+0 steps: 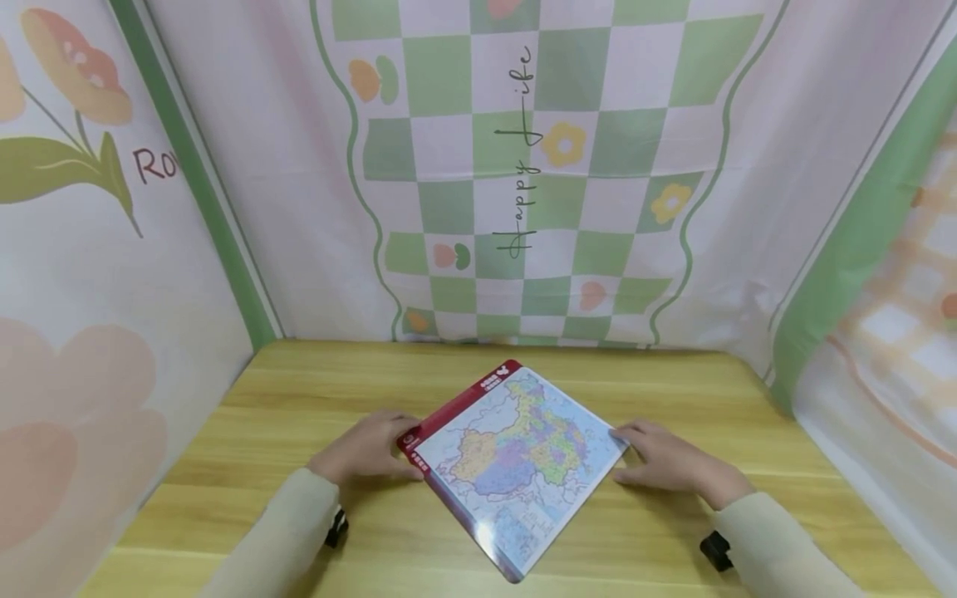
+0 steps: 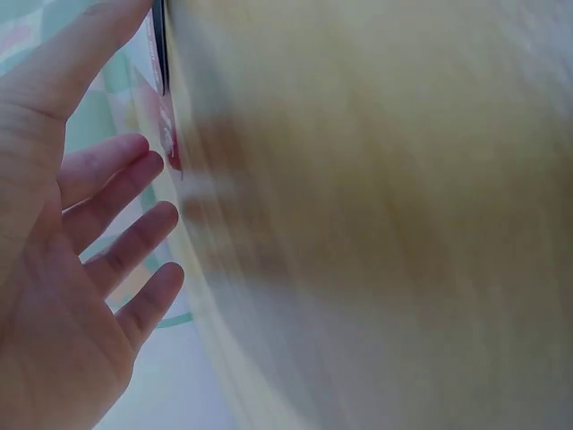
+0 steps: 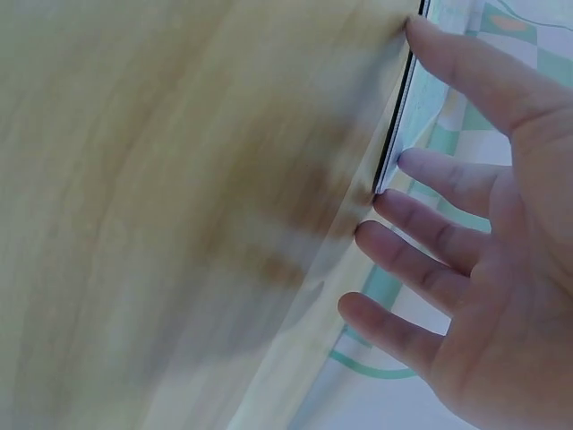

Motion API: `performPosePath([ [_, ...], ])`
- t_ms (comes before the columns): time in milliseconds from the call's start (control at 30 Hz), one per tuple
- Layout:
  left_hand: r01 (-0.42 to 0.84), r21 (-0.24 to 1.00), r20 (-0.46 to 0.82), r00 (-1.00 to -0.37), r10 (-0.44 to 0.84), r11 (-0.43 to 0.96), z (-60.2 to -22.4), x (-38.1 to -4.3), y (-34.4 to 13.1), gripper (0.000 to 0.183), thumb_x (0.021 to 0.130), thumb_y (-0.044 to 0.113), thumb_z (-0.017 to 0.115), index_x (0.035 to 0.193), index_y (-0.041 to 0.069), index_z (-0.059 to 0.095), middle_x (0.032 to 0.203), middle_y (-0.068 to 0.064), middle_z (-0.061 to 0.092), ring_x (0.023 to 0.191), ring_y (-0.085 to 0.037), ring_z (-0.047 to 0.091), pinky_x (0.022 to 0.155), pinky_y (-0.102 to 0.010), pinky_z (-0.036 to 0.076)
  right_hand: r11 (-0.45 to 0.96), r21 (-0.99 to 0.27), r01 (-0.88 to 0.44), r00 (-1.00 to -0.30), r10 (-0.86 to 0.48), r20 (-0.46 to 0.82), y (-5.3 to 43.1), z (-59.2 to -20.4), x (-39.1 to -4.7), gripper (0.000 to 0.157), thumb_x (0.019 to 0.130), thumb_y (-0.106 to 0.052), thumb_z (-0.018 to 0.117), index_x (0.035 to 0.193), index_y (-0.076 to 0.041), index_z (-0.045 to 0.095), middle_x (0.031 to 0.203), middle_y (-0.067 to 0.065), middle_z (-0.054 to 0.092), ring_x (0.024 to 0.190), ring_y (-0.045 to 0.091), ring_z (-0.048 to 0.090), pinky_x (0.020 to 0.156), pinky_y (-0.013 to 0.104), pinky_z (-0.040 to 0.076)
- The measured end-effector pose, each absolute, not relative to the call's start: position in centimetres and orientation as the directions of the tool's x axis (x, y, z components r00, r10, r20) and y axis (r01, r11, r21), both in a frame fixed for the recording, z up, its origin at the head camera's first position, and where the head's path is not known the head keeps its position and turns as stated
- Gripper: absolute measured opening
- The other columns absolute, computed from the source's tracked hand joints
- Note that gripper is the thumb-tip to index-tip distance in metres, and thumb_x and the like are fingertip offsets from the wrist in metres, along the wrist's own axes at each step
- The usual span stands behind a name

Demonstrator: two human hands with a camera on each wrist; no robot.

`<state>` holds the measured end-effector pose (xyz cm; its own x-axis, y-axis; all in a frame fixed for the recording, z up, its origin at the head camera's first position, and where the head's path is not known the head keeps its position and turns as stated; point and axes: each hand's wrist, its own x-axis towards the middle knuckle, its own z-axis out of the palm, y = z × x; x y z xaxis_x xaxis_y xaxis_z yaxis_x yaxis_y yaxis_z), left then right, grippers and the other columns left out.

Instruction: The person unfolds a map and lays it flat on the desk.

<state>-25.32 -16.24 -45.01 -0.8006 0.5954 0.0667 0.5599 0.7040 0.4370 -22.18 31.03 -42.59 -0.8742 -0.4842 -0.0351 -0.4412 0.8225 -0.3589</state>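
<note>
We log a red-edged China map board (image 1: 516, 465) on the wood-grain counter (image 1: 299, 382), one corner toward us. At its left corner, the left hand (image 1: 370, 448): grip wide, fingers loosely straight. At its right corner, the right hand (image 1: 673, 459): grip also wide, fingertips touching the edge.

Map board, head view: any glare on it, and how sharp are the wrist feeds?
Head view: bright glare on the map board, by its near corner; left wrist view: table blurred and streaky, left hand crisper, soft shadows beside it; right wrist view: similarly soft table and shadows, right hand clearer.
</note>
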Motion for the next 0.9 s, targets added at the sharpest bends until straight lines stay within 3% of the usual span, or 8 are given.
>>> performPosePath([
  [200, 0.571, 0.428, 0.066, -0.793, 0.606, 0.7, -45.2, -25.3, -16.4, 0.084, 0.077, 0.054, 0.082, 0.135, -0.001, 0.059, 0.136, -0.017, 0.058, 0.125, -0.036, 0.051, 0.106, -0.055, 0.041, 0.827, -0.369, -0.425, -0.884, -0.466, -0.025, 31.0, -42.7, -22.5, 0.073, 0.085, -0.038, 0.079, 0.134, 0.01, 0.055, 0.124, 0.024, 0.058, 0.113, 0.043, 0.056, 0.097, 0.06, 0.047],
  [533, 0.548, 0.428, 0.054, -0.81, 0.585, 0.719, -45.2, -25.0, -16.4, 0.076, 0.08, 0.052, 0.081, 0.134, 0.003, 0.062, 0.133, -0.013, 0.061, 0.12, -0.03, 0.054, 0.104, -0.05, 0.044, 0.827, -0.369, -0.424, -0.886, -0.464, -0.023, 30.9, -42.5, -23.1, 0.064, 0.089, -0.032, 0.077, 0.133, 0.01, 0.056, 0.12, 0.022, 0.058, 0.109, 0.042, 0.057, 0.093, 0.059, 0.049],
  [900, 0.634, 0.358, 0.132, -0.761, 0.635, 0.686, -45.4, -24.5, -16.4, 0.065, 0.08, 0.047, 0.082, 0.126, 0.004, 0.069, 0.115, -0.005, 0.068, 0.104, -0.02, 0.06, 0.096, -0.043, 0.051, 0.839, -0.408, -0.361, -0.906, -0.419, -0.059, 30.5, -42.7, -24.5, 0.059, 0.092, -0.028, 0.073, 0.136, 0.006, 0.055, 0.132, 0.028, 0.052, 0.12, 0.048, 0.05, 0.099, 0.064, 0.043],
])
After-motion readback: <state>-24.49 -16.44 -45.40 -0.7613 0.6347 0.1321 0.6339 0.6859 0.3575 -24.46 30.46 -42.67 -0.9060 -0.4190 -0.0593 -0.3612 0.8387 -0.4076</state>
